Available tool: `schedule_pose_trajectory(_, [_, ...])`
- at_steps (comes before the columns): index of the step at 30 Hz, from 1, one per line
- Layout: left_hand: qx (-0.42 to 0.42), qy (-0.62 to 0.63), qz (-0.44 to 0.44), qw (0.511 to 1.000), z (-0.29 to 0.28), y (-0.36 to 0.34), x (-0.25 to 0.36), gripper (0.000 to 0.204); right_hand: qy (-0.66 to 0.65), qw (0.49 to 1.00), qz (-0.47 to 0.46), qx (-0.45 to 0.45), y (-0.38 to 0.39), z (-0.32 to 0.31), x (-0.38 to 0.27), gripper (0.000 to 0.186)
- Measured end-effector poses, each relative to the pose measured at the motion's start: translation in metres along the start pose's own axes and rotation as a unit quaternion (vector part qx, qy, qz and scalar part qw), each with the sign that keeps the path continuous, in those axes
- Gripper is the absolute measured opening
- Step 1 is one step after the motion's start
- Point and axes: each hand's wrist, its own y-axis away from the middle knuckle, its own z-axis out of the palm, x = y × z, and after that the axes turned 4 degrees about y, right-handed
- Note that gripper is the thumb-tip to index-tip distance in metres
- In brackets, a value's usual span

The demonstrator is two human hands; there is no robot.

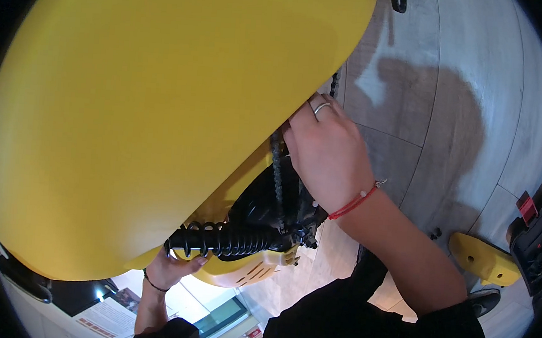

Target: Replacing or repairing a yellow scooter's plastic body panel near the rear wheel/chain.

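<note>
A large smooth yellow body panel (162, 111) fills the upper left. My right hand (332, 151), with a ring and a red bracelet, is at its right edge; the fingers bend in and their tips are hidden behind the panel. Beside that hand hangs a dark chain (277, 172). A black coil-spring shock absorber (234, 240) lies across beneath the panel. Just below its left end is my left hand (173, 270), thumb pointing right along the shock's underside, the other fingers mostly hidden. What either hand touches cannot be made out.
Under the shock absorber sits a slotted yellow cover (245, 272). A black guard (259, 199) is behind the chain. On the wood-look floor (402, 96), at the right, lie a yellow piece with holes (483, 259) and a black case (539, 244). A printed sheet (106, 317) shows at lower left.
</note>
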Motion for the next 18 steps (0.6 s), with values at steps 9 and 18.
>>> schedule_pose_trajectory(9, [0.002,-0.011,0.048,0.999,0.0020,-0.0025,-0.0025,0.084,-0.031,0.999,0.039,-0.011,0.0026,-0.0014,-0.0036,0.025])
schedule_pose_trajectory(18, [-0.003,-0.024,0.049,0.998,-0.0012,-0.0042,-0.0100,0.085,-0.042,0.998,0.037,0.004,0.0057,0.0023,-0.0013,0.008])
